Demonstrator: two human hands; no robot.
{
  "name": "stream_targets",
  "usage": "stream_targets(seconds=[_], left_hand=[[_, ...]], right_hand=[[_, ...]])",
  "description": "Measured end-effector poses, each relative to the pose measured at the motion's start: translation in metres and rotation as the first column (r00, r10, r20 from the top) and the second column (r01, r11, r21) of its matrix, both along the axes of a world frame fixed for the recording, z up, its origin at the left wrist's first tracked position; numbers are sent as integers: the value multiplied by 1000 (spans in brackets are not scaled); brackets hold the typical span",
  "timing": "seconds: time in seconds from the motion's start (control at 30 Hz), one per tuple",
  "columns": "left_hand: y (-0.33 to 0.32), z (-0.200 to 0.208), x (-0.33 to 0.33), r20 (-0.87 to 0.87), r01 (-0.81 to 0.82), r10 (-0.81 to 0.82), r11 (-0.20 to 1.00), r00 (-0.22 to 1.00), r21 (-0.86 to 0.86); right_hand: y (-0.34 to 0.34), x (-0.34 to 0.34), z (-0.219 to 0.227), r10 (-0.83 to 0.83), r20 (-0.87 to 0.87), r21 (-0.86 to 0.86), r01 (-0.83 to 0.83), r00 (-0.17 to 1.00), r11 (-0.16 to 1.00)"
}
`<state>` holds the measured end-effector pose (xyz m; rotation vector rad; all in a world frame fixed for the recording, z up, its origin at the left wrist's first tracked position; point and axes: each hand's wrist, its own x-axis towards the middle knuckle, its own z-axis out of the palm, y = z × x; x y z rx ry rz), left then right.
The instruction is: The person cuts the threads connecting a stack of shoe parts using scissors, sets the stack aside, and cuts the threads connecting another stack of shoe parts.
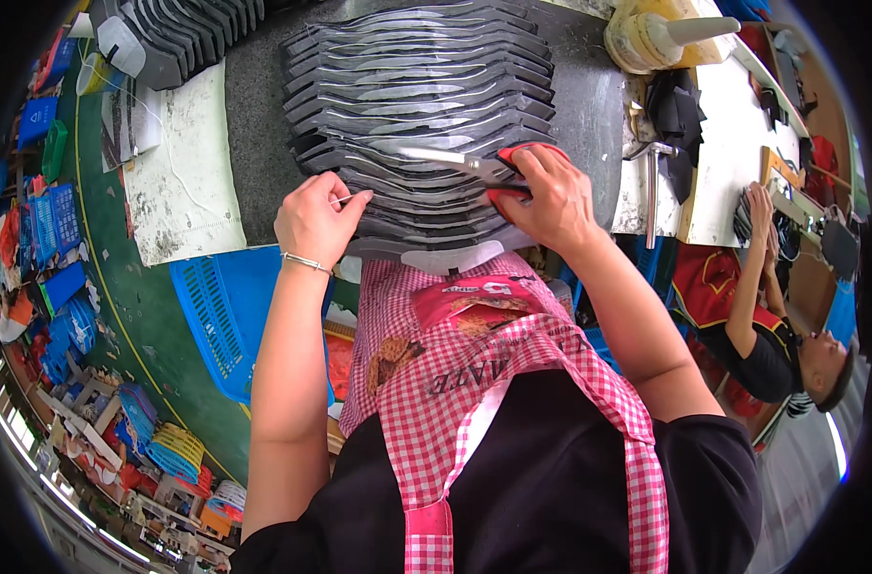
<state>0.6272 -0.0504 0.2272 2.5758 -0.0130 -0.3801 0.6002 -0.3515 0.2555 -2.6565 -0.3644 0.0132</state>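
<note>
A long row of overlapping dark grey shaped pieces, with paler curved patches on them, lies on a dark grey board. At the left edge of the row's near end, my left hand is closed in a pinch on a thin white strand. My right hand grips a pair of scissors by its red handles. The silver blades reach left over the pieces, and I cannot tell whether they touch them. The nearest piece overhangs my pink checked apron.
Another stack of grey pieces stands at the far left. A white thread trails across the left worktop. A glue-crusted pot, a hammer and black scraps lie right. Below is a blue basket; a co-worker is rightward.
</note>
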Motion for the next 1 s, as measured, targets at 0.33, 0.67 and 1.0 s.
stream_targets(seconds=[0.33,0.67,1.0], left_hand=[[17,0,17,-116,41,-38,999,993,21],[34,-3,3,-186,-70,31,976,982,-207],[-44,26,-51,-359,-252,-72,583,931,-772]], right_hand=[[41,37,26,386,-118,-262,-403,915,877],[76,44,22,361,-269,-387,-444,893,808],[51,12,23,71,-725,455,399,685,796]])
